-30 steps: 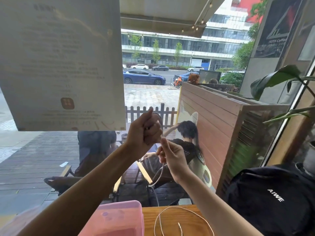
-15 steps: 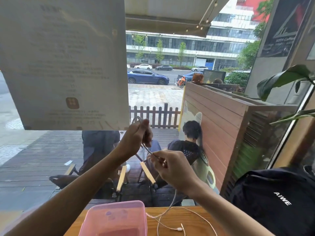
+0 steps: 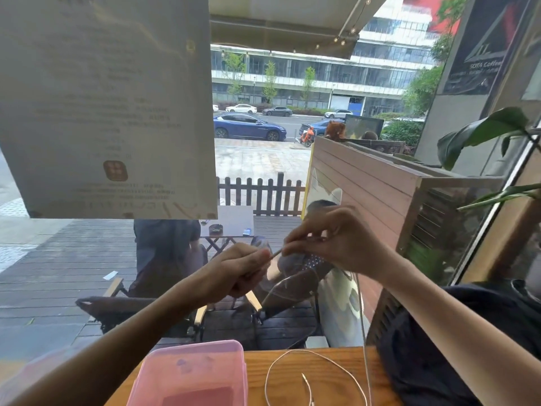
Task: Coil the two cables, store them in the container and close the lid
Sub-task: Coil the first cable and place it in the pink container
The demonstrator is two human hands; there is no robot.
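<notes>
Both hands are raised in front of the window, well above the wooden table (image 3: 336, 358). The left hand (image 3: 234, 271) is curled into a fist around a bundle of the thin white cable (image 3: 364, 323), and a short taut stretch runs from its fingertips to the right hand (image 3: 336, 238), whose thumb and fingers pinch it. From the right hand the cable hangs down to the table, where its slack lies in a loose loop just beside the pink translucent plastic container (image 3: 190, 373).
</notes>
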